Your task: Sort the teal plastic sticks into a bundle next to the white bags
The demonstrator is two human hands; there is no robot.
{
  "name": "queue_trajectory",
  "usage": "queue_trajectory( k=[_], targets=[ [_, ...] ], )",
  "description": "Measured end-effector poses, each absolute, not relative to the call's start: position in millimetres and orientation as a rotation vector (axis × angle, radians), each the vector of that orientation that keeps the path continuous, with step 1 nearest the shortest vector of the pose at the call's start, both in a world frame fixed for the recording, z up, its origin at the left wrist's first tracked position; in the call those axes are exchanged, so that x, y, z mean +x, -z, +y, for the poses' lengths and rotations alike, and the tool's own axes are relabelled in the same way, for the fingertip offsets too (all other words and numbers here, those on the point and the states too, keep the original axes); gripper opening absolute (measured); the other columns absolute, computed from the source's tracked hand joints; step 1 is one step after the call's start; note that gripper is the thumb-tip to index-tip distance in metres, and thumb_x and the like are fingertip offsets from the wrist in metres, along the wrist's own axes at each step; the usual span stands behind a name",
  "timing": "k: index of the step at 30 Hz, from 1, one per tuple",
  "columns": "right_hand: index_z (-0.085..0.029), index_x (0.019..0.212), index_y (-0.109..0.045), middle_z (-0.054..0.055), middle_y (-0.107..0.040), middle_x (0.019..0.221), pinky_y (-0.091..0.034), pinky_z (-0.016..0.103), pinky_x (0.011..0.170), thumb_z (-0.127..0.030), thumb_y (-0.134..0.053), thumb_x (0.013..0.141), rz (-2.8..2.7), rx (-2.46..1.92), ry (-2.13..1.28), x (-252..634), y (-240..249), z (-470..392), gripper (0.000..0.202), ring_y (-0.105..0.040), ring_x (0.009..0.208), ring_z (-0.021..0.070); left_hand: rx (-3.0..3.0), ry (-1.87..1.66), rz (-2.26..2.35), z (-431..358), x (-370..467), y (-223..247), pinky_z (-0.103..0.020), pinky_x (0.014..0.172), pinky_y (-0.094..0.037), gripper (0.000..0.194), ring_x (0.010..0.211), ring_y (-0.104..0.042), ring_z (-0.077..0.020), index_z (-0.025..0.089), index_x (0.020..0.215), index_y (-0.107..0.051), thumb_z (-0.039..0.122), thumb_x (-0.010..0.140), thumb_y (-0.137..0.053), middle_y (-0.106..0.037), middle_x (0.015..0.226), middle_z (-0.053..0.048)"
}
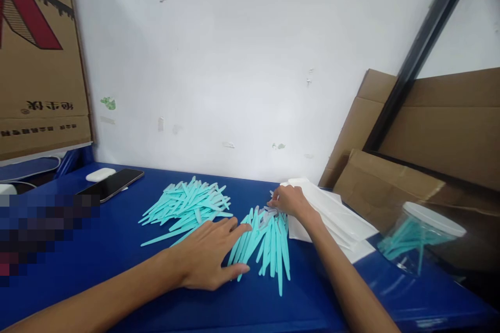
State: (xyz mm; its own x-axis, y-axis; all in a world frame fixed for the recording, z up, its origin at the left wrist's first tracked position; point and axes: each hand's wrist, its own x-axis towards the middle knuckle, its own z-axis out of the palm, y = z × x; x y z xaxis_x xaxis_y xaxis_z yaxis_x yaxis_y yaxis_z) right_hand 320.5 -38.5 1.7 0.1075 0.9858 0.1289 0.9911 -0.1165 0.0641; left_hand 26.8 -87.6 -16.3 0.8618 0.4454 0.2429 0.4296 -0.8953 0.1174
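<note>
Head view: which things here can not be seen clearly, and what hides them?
- Row of teal sticks: the near-left ends lie under the left hand; the far ends are under the right hand.
- White sheets: partly behind the right forearm.
- Left table area: pixelated, unreadable.
- Clear jar: contents blurred, uncountable.

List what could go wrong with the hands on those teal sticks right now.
The left hand lies flat on the fanned teal sticks; a sideways push could scatter them into the loose pile. The right hand pinches their far ends beside the white packets, which might slide. The clear jar stands near the table edge.
</note>
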Motion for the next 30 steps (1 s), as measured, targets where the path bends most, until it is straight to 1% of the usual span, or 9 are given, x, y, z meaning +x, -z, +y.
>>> queue_trajectory(
  k=[4,9,13,15,17,21,24,28,30],
  targets=[
    [-0.022,0.083,-0.074,0.009,-0.074,0.092,-0.038,0.034,0.079,-0.038,-0.067,0.083,-2.083,-2.285,0.204,320.1,-0.3,-38.0,0.018,-0.067,0.091,0.0257,2.977,-0.362,0.713,-81.1,23.6,11.5,-0.040,0.086,-0.047,0.045,0.112,-0.059,-0.0298,0.030,0.136,-0.046,0.045,0.093,-0.044,-0.055,0.133,-0.011],
    [-0.023,0.083,-0.075,0.007,-0.075,0.091,-0.038,0.031,0.078,-0.033,-0.067,0.084,-2.117,-2.255,0.204,320.7,-0.6,-37.0,0.013,-0.067,0.093,0.0250,2.979,-0.351,0.753,-75.4,22.9,7.4,-0.041,0.085,-0.045,0.038,0.109,-0.060,-0.0296,0.028,0.129,-0.050,0.033,0.092,-0.044,-0.058,0.129,-0.010],
    [-0.025,0.088,-0.075,0.006,-0.075,0.094,-0.038,0.031,0.079,-0.026,-0.065,0.086,-2.140,-2.230,0.219,321.9,0.7,-35.8,0.010,-0.067,0.096,0.0245,2.949,-0.390,0.766,-75.7,25.2,9.3,-0.038,0.080,-0.044,0.031,0.101,-0.062,-0.0268,0.027,0.120,-0.054,0.039,0.093,-0.045,-0.062,0.119,-0.007],
    [-0.026,0.090,-0.075,0.005,-0.075,0.097,-0.038,0.030,0.080,-0.020,-0.062,0.086,-2.150,-2.218,0.231,322.0,1.3,-36.0,0.014,-0.066,0.097,0.0237,2.941,-0.406,0.765,-75.8,26.6,9.9,-0.035,0.077,-0.043,0.027,0.094,-0.063,-0.0244,0.026,0.114,-0.055,0.042,0.093,-0.047,-0.064,0.113,-0.005],
    [-0.026,0.094,-0.074,0.005,-0.075,0.098,-0.038,0.030,0.081,-0.017,-0.060,0.086,-2.159,-2.203,0.246,321.4,1.6,-36.7,0.018,-0.066,0.098,0.0232,2.942,-0.418,0.770,-75.4,27.8,9.8,-0.034,0.073,-0.041,0.023,0.086,-0.062,-0.0218,0.025,0.107,-0.056,0.040,0.093,-0.048,-0.065,0.106,-0.004],
    [-0.026,0.102,-0.072,0.006,-0.075,0.097,-0.037,0.031,0.083,-0.017,-0.058,0.087,-2.162,-2.177,0.289,319.6,1.0,-38.1,0.022,-0.065,0.099,0.0237,2.950,-0.413,0.769,-73.3,29.4,8.7,-0.031,0.065,-0.038,0.016,0.074,-0.059,-0.0187,0.023,0.097,-0.055,0.035,0.093,-0.045,-0.064,0.094,-0.002],
    [-0.027,0.104,-0.071,0.006,-0.074,0.097,-0.037,0.031,0.083,-0.018,-0.058,0.088,-2.161,-2.167,0.307,319.8,1.0,-38.2,0.023,-0.066,0.098,0.0236,2.951,-0.431,0.757,-72.2,29.9,8.5,-0.031,0.063,-0.037,0.014,0.072,-0.058,-0.0177,0.022,0.092,-0.054,0.031,0.094,-0.044,-0.064,0.090,-0.002],
    [-0.027,0.102,-0.072,0.006,-0.075,0.096,-0.038,0.029,0.079,-0.015,-0.060,0.085,-2.174,-2.171,0.302,321.2,3.4,-37.2,0.024,-0.066,0.097,0.0234,2.982,-0.436,0.748,-72.9,29.8,8.3,-0.031,0.062,-0.036,0.018,0.069,-0.057,-0.0168,0.021,0.087,-0.053,0.028,0.095,-0.039,-0.064,0.086,-0.002],
    [-0.026,0.102,-0.072,0.006,-0.075,0.095,-0.038,0.029,0.078,-0.014,-0.061,0.085,-2.175,-2.169,0.305,321.0,4.6,-37.1,0.024,-0.066,0.096,0.0238,2.974,-0.429,0.757,-74.0,29.6,7.8,-0.031,0.063,-0.037,0.017,0.069,-0.057,-0.0168,0.021,0.087,-0.053,0.030,0.095,-0.041,-0.064,0.087,-0.002]
  ],
)
